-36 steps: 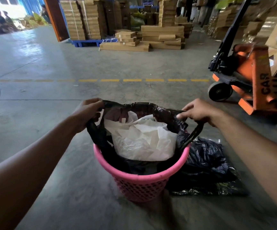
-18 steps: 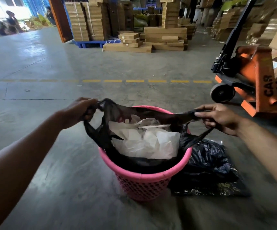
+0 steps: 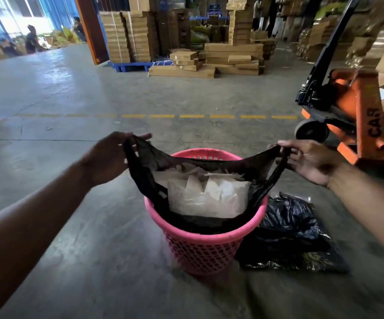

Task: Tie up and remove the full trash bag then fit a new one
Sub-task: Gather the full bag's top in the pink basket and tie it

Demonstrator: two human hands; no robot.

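Observation:
A pink perforated bin (image 3: 206, 250) stands on the concrete floor in front of me. Inside it sits a black trash bag (image 3: 200, 163) stuffed with crumpled white paper (image 3: 209, 194). My left hand (image 3: 110, 157) pinches the bag's left handle loop and holds it up above the rim. My right hand (image 3: 308, 160) grips the right handle loop, pulled out to the right. The bag's mouth is stretched wide between both hands. A folded black bag (image 3: 292, 236) lies flat on the floor, touching the bin's right side.
An orange pallet jack (image 3: 356, 116) stands close at the right. Stacks of cardboard boxes (image 3: 230, 56) sit on the far side of a dashed yellow floor line (image 3: 163, 116). People (image 3: 32, 40) are far off at the back left.
Both hands have lifted the bag's handles higher and pulled them farther apart, stretching the bag's mouth. The pink rim at the back has come into view.

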